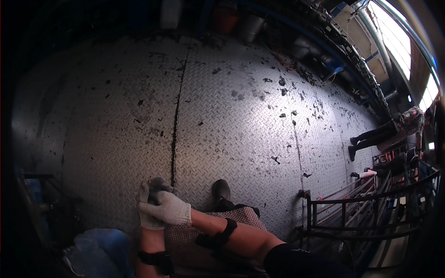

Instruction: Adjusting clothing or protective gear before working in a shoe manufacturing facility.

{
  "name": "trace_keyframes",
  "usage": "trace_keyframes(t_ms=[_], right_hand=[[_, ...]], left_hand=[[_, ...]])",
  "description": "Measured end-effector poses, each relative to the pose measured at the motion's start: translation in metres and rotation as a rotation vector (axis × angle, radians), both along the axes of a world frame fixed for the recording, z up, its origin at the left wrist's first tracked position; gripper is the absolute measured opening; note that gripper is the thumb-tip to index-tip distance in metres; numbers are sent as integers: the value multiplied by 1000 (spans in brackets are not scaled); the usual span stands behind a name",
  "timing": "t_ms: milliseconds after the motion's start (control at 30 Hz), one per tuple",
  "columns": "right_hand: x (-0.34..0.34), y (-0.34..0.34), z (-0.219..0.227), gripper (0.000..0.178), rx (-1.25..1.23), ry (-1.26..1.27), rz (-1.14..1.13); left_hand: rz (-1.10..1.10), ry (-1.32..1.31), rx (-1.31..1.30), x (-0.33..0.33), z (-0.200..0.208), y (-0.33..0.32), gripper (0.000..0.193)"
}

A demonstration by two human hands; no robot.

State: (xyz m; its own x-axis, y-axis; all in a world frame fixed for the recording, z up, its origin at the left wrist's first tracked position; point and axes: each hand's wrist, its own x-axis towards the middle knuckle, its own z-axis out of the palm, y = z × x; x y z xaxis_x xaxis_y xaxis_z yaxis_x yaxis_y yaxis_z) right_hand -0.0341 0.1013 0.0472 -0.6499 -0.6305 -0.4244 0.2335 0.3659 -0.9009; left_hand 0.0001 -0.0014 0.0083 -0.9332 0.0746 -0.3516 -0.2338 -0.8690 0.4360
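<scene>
Low in the head view, my two hands meet in front of my body, both in pale knitted gloves. My left hand (147, 209) points upward, its fingers partly covered. Across it lies my right hand (170, 208), fingers bent and pressed against the left. A dark grey rounded shape (160, 184) shows just beyond the fingers. Whether it is held or lies behind the hands, I cannot tell. Black straps (225, 232) circle both forearms. Below the hands hangs a checked apron (238, 214), with a dark shoe (221, 190) beyond it.
Tread-plate metal floor (232, 134) with dark scraps spreads ahead. A black metal rack (352, 201) with long bars stands at right, near another person (394, 129). Blue plastic (99, 250) lies at lower left. A red bucket (225, 19) and machinery line the far side.
</scene>
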Motion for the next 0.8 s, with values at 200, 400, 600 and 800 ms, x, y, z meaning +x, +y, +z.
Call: trace_keyframes(t_ms=[200, 400, 600, 800], right_hand=[[-1, 1, 20, 47, -79, -103, -70], [-3, 1, 22, 52, -97, -113, -79], [-1, 2, 3, 53, -94, -45, -70], [5, 3, -8, 48, -114, 54, -113]], left_hand=[[73, -16, -51, 0, -9, -5, 54], [76, 36, -35, -1, -9, -3, 52], [105, -7, -61, 0, -14, -3, 51], [73, -14, -113, -1, -9, 0, 52]])
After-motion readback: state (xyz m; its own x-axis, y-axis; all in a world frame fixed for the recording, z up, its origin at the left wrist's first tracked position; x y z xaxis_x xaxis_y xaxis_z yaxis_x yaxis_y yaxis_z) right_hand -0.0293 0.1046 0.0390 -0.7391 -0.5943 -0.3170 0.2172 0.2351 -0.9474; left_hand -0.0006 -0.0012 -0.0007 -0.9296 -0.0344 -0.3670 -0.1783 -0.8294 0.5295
